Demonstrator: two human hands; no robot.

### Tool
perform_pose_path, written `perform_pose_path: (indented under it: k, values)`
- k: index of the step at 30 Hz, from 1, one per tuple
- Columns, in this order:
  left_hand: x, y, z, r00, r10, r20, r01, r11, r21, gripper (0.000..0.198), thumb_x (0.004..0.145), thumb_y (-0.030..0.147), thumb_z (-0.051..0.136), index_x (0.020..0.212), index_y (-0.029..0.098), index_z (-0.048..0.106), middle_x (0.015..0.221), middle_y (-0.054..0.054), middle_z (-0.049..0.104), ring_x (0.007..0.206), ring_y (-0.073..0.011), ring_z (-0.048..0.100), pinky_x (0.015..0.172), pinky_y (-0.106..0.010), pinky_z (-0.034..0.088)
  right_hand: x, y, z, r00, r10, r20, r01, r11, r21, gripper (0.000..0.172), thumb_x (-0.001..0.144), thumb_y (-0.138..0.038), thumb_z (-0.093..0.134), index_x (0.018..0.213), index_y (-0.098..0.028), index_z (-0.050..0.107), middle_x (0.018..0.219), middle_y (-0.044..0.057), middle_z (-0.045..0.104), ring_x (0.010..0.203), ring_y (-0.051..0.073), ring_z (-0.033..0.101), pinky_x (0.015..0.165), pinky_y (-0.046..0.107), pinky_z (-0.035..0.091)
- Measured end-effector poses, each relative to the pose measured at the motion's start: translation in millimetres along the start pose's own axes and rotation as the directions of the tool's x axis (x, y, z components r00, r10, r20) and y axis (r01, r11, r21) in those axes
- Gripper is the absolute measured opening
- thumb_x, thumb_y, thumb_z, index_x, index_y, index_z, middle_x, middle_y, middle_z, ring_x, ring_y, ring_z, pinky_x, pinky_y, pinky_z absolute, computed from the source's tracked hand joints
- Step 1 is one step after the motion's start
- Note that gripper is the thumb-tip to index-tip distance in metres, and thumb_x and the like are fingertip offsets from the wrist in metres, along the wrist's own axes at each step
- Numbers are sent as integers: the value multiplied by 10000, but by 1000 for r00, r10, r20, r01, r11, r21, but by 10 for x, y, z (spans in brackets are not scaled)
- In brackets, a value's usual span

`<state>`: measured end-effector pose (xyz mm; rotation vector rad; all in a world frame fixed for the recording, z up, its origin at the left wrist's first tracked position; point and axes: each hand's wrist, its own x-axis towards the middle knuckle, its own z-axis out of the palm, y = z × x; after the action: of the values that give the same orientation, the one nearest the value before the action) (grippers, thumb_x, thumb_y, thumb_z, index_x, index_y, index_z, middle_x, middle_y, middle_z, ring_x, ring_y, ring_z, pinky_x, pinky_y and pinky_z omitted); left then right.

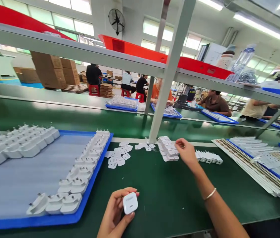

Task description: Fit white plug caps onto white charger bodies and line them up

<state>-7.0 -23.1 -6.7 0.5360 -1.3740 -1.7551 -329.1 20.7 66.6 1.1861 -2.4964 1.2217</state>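
In the lower middle, my left hand (116,211) grips a white square charger (130,203) by its edges, its face with a small port slot turned toward me. Farther off, my right hand (186,152) has thumb and fingertips pinched together at the right side of a stack of small white square pieces (166,147). Whatever sits between those fingertips is too small to make out. Behind that wrist stands a row of white chargers with pins (208,156). Loose white square pieces (117,158) lie scattered left of the stack.
At left, a blue-rimmed tray (90,185) holds rows of white plug adapters. A pile of boards and trays (251,165) stands at right. A shelf post (166,82) rises behind the stack, carrying red trays (135,49) overhead. Several people sit at benches beyond.
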Motion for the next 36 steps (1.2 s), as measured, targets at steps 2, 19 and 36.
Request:
perform_pose_path:
  k: [2,19,36]
  values:
    - [-2,15,-3,1000,-5,22,5,999,-37,371,770,446,736,1016,213,585,1157,-109,630,1103,-289,614,954,-376,480,66,264,-128,999,36,-21,-38,990,-135,212,848,-291,496,947,-142,610,1031,126,640,997,240,566,926,412,413]
    - [-178,439,-422,887,454,-87,-262,649,715,271,875,323,639,1146,339,636,1185,-19,616,1039,-206,617,851,-248,474,73,1281,-151,976,163,143,-69,858,-509,519,778,-485,504,1129,-148,683,1226,169,639,1133,394,555,934,498,422]
    - [899,1601,-1754,901,-433,18,212,477,853,452,685,297,450,1076,199,653,1010,-76,680,858,-218,646,774,-286,505,146,1440,-186,935,329,133,-242,864,-441,553,606,-577,589,958,-171,722,1016,319,634,1010,467,604,749,536,447]
